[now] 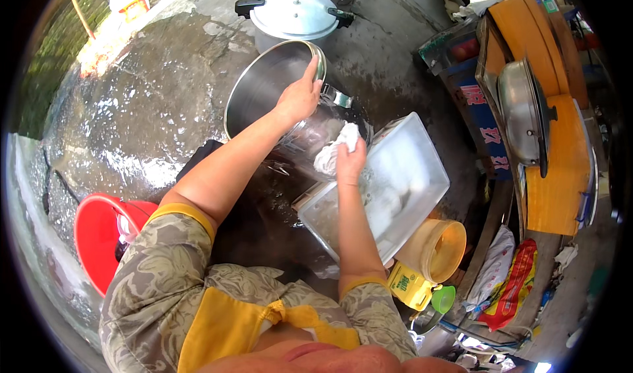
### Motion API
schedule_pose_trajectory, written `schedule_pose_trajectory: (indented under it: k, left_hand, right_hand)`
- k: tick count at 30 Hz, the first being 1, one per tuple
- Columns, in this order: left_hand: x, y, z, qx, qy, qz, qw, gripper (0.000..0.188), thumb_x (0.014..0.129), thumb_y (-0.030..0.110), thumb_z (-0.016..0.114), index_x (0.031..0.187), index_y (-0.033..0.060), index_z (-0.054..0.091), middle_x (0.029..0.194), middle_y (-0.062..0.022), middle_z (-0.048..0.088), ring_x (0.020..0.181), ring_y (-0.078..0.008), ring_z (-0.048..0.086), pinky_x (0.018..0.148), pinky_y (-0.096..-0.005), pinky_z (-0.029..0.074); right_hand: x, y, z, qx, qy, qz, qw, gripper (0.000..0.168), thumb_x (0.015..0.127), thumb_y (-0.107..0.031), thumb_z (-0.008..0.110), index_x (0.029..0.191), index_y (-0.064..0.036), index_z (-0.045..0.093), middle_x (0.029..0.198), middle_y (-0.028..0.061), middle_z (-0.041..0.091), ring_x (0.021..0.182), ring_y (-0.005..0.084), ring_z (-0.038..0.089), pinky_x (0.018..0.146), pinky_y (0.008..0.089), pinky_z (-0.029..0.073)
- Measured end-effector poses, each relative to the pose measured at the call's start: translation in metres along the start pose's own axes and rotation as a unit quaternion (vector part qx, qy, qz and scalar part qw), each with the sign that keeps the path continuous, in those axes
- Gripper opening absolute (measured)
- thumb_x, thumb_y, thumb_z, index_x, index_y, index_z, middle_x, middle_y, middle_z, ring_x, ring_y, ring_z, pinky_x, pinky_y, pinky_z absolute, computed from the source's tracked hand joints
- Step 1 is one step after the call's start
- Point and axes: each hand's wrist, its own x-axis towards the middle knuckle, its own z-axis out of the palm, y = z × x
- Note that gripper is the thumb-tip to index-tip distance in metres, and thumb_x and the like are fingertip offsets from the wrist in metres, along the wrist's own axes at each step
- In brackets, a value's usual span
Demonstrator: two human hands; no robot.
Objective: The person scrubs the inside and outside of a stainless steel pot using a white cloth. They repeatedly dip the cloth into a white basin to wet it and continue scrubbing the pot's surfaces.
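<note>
A large stainless steel pot [267, 86] lies tilted on the wet floor, its mouth facing up and left. My left hand [300, 95] grips its rim, fingers laid along the edge. In my right hand [352, 161] is a bunched white cloth [332, 156], pressed against the pot's outer side. A metal side handle [337, 97] shows between my two hands. Under my right forearm stands a translucent plastic tub [435, 175] holding water and white suds. The pot's lower end is partly hidden by my right hand and the cloth.
Beyond the pot stands a lidded pressure cooker [295, 12]. A red bucket [94, 244] is at my left. To the right are a yellowish plastic container [430, 249], a yellow jug [409, 286], a green cup [443, 300] and a shelf with a lidded pan [517, 111].
</note>
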Motion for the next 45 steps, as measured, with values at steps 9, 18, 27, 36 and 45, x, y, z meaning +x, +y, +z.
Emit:
schedule_pose_trajectory:
  k: [9, 18, 27, 36, 45]
  left_hand:
    - [0.006, 0.002, 0.000, 0.115, -0.095, 0.018, 0.989, 0.040, 0.080, 0.024, 0.053, 0.118, 0.0155, 0.063, 0.098, -0.0196, 0.066, 0.091, -0.0352, 0.064, 0.082, -0.0410, 0.049]
    - [0.005, 0.004, -0.001, 0.026, -0.062, 0.102, 0.992, 0.034, 0.073, 0.012, 0.068, 0.107, 0.0113, 0.063, 0.094, -0.0129, 0.065, 0.090, -0.0294, 0.064, 0.081, -0.0372, 0.049]
    - [0.003, 0.018, 0.001, 0.188, -0.063, 0.126, 0.972, 0.042, 0.073, 0.018, 0.073, 0.113, 0.0165, 0.060, 0.125, -0.0232, 0.045, 0.098, -0.0406, 0.060, 0.087, -0.0440, 0.049]
    - [0.021, 0.007, -0.002, 0.090, -0.122, 0.158, 0.976, 0.050, 0.078, 0.036, 0.074, 0.116, 0.0066, 0.059, 0.100, -0.0197, 0.053, 0.097, -0.0367, 0.056, 0.084, -0.0420, 0.046]
    - [0.019, -0.005, -0.006, 0.041, -0.082, 0.135, 0.987, 0.046, 0.084, 0.035, 0.071, 0.115, 0.0030, 0.059, 0.113, -0.0185, 0.052, 0.107, -0.0335, 0.053, 0.092, -0.0399, 0.043]
  right_hand:
    - [0.049, -0.088, 0.029, -0.063, -0.033, -0.272, 0.960, 0.045, 0.069, -0.008, 0.064, 0.113, -0.003, 0.053, 0.107, 0.0194, 0.058, 0.098, 0.0407, 0.056, 0.088, 0.0475, 0.046]
    - [0.031, -0.040, 0.016, -0.137, 0.003, -0.387, 0.912, 0.032, 0.063, -0.010, 0.073, 0.093, -0.007, 0.065, 0.115, 0.0116, 0.061, 0.103, 0.0361, 0.057, 0.087, 0.0429, 0.049]
    - [0.029, 0.001, -0.013, 0.122, 0.020, 0.060, 0.991, 0.039, 0.078, -0.010, 0.057, 0.116, -0.001, 0.051, 0.109, 0.0172, 0.062, 0.099, 0.0295, 0.061, 0.088, 0.0375, 0.047]
    - [0.070, -0.041, 0.015, 0.252, -0.066, 0.007, 0.966, 0.053, 0.077, -0.010, 0.064, 0.126, 0.000, 0.047, 0.125, 0.0179, 0.053, 0.113, 0.0311, 0.054, 0.100, 0.0383, 0.040]
    - [0.051, 0.029, 0.005, -0.052, 0.010, -0.131, 0.990, 0.045, 0.081, -0.022, 0.064, 0.120, -0.003, 0.057, 0.120, 0.0161, 0.056, 0.111, 0.0357, 0.053, 0.096, 0.0439, 0.043]
